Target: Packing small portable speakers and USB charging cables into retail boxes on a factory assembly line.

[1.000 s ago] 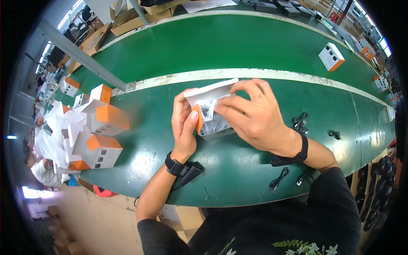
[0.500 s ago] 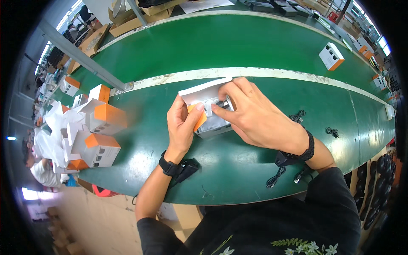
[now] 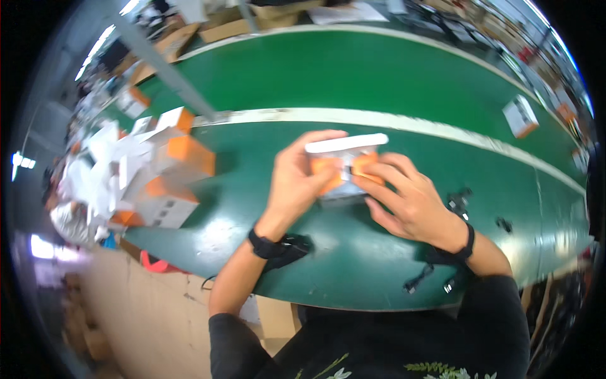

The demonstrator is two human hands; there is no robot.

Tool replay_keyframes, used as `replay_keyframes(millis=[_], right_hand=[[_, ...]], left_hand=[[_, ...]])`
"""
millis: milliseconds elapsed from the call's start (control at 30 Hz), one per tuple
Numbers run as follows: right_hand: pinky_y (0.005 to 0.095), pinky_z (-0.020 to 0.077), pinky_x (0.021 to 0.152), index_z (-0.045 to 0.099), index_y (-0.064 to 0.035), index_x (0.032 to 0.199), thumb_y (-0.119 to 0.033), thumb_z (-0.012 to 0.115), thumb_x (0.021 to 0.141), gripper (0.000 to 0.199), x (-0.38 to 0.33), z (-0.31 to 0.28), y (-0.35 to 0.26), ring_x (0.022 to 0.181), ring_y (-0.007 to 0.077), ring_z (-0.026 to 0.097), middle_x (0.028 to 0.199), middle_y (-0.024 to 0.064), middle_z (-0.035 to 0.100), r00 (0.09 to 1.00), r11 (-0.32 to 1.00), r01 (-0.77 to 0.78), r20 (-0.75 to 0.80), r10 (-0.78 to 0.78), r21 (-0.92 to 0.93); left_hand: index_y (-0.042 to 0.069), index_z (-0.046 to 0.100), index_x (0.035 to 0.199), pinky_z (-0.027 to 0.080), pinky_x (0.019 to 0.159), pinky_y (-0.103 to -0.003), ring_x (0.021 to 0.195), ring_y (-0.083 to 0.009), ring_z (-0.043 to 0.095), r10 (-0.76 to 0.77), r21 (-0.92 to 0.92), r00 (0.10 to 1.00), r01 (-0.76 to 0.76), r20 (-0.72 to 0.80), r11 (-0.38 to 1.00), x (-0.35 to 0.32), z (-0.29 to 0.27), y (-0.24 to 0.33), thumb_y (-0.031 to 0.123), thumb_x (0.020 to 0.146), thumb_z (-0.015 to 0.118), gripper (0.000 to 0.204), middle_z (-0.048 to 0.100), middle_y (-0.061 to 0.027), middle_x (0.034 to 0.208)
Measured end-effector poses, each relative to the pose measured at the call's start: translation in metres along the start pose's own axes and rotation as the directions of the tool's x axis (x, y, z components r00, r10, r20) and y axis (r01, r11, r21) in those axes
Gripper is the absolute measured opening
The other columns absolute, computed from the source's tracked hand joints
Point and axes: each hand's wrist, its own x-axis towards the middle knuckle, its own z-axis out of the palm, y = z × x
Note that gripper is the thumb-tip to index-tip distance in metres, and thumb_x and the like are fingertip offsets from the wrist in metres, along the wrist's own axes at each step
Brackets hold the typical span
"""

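the small white-and-orange box [image 3: 341, 201] is between the person's hands, over the near part of the green table [image 3: 353, 265]; whether its base touches the surface cannot be told. the left hand [image 3: 293, 177] is partly closed around the box's left side, thumb over the left orange flap [image 3: 318, 164], a grip that probably steadies the box against pressure from the other side. the right hand [image 3: 413, 205] is half curled, fingertips at the right orange flap [image 3: 364, 163], thumb lower and apart; blur hides whether it pinches or only presses. the white lid [image 3: 347, 143] stands raised at the far edge, likely leaving both flaps within reach. dark cables [image 3: 459, 202] lie right, clear of the hands.
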Motion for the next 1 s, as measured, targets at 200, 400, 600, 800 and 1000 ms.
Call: replay_keyframes(millis=[200,400,600,800,1000], right_hand=[[0.0506,0.0576,0.100,0.077,-0.0032,0.131,0.004,0.079,0.080,0.052,-0.024,0.014,0.004,0.119,0.0434,0.065,0.133,0.0180,0.068,0.991,0.999,-0.040,-0.128,0.038,-0.010],[0.0386,0.0683,0.084,0.074,0.0009,0.132,0.008,0.075,0.087,0.046,-0.035,0.029,0.009,0.121,0.0371,0.066,0.132,0.0217,0.061,0.985,0.995,-0.057,-0.159,0.070,0.084],[0.0360,0.0649,0.077,0.071,0.0020,0.132,-0.003,0.085,0.091,0.044,-0.023,0.013,0.020,0.114,0.0368,0.071,0.134,0.0236,0.067,0.967,0.993,-0.005,-0.251,0.035,0.119],[0.0342,0.0617,0.072,0.081,-0.0023,0.126,-0.001,0.086,0.090,0.037,-0.018,0.019,0.013,0.108,0.0334,0.070,0.128,0.0173,0.073,0.971,0.996,-0.030,-0.235,0.048,0.079],[0.0334,0.0617,0.070,0.082,-0.0033,0.124,0.003,0.084,0.088,0.036,-0.016,0.016,0.010,0.108,0.0331,0.070,0.127,0.0173,0.073,0.964,0.979,-0.101,-0.228,0.140,0.175]], left_hand=[[-0.001,0.069,0.139,0.057,0.107,-0.034,0.120,-0.0130,0.069,-0.090,0.033,0.995,0.088,0.049,0.996,0.005,0.006,-0.016,0.006,0.101,0.077,0.039,0.077,-0.0071,0.128],[0.004,0.078,0.132,0.057,0.101,-0.034,0.116,-0.0171,0.072,0.016,0.004,0.994,-0.017,0.106,1.000,-0.002,0.006,0.003,-0.005,0.093,0.077,0.039,0.079,-0.0070,0.128],[0.010,0.083,0.129,0.059,0.100,-0.045,0.121,-0.0353,0.070,0.430,0.299,0.822,-0.546,0.373,0.783,0.007,-0.013,-0.004,-0.005,0.083,0.079,0.049,0.075,-0.0098,0.143],[0.012,0.078,0.137,0.061,0.101,-0.047,0.127,-0.0384,0.070,0.497,0.434,0.746,-0.664,0.443,0.610,-0.001,-0.013,0.003,0.014,0.087,0.087,0.050,0.072,-0.0106,0.148],[0.011,0.078,0.135,0.061,0.103,-0.048,0.133,-0.0381,0.068,0.499,0.525,0.729,-0.684,0.469,0.506,-0.002,-0.013,-0.001,0.022,0.093,0.085,0.044,0.072,-0.0092,0.148]])
